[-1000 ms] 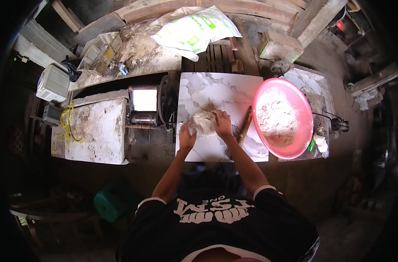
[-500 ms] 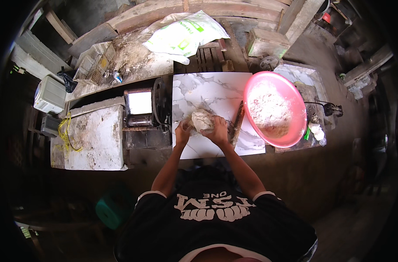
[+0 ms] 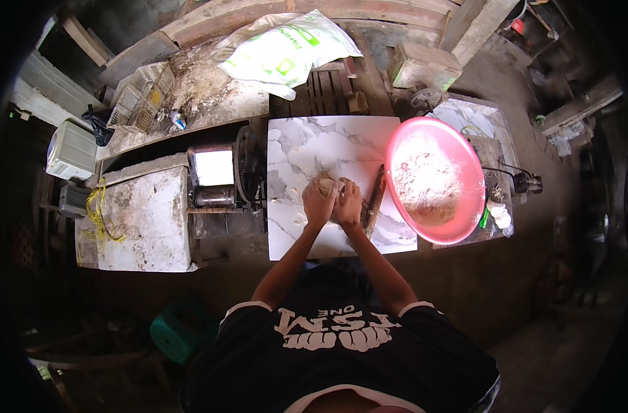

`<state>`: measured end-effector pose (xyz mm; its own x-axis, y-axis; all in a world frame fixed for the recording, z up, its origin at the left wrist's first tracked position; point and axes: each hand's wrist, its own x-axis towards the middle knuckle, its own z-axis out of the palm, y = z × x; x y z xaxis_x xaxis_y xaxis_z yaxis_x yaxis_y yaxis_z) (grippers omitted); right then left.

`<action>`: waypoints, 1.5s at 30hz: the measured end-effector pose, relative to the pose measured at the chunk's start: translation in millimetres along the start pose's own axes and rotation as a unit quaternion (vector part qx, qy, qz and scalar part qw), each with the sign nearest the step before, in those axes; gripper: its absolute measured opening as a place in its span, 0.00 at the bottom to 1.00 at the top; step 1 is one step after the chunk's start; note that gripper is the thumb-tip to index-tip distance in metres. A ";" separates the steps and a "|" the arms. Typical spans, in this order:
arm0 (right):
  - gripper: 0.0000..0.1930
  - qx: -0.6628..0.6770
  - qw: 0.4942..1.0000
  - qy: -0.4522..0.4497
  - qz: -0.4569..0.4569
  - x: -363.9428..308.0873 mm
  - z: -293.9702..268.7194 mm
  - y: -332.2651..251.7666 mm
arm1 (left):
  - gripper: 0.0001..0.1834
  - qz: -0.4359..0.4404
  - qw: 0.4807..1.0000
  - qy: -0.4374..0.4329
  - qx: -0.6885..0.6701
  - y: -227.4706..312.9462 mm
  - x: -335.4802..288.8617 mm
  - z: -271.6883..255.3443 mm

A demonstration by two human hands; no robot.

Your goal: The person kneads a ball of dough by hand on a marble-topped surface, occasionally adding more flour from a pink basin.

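A lump of pale dough (image 3: 325, 184) lies on the marble-patterned board (image 3: 314, 141), mostly covered by my two hands. My left hand (image 3: 318, 203) presses on its left side with the fingers wrapped over it. From the right, my right hand (image 3: 348, 201) closes on it too, its fingers meeting those of the left. A long dark wooden stick (image 3: 375, 199) rests on the board just beyond my right hand. Right of that stands a large pink basin (image 3: 476, 199) holding white flour (image 3: 427, 168).
A machine with a dark wheel (image 3: 245, 165) adjoins the board's left side. A white and green sack (image 3: 293, 55) and a plastic crate (image 3: 143, 96) lie on the far table. At the right are a wooden box (image 3: 424, 67) and a white bag (image 3: 498, 214). A green stool (image 3: 176, 334) stands lower left.
My left hand has moved right and over the dough, coming together with my right hand. The dough, plainly visible before between spread hands, is now mostly hidden under them.
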<state>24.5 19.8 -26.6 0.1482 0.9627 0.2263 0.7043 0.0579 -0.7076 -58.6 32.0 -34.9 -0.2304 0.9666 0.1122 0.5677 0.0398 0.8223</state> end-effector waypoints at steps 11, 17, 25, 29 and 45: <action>0.14 0.056 0.997 -0.052 0.013 -54.0 -26.8 3.1 | 0.17 -0.031 0.993 0.076 0.084 8.5 -62.1 -19.1; 0.12 0.084 0.996 -0.026 -0.003 -60.6 -25.0 20.7 | 0.12 -0.041 0.996 0.070 0.031 5.7 -67.3 -18.3; 0.11 0.066 0.996 -0.044 -0.039 -14.1 -14.9 15.4 | 0.10 -0.004 0.993 0.119 -0.006 -19.6 -28.0 0.2; 0.14 0.037 0.997 -0.071 -0.011 -1.0 -5.9 19.3 | 0.14 -0.010 0.995 0.096 -0.032 -27.1 -12.4 3.4; 0.24 0.092 0.993 -0.038 0.068 -0.4 -1.0 -13.7 | 0.19 -0.094 0.952 0.065 -0.284 -12.8 12.8 -5.8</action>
<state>15.4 18.3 -16.3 0.1751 0.9818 0.0737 0.5424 -0.0337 -0.8395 -73.4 42.4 -40.7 -0.4028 0.9148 -0.0298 -0.0030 0.0312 0.9995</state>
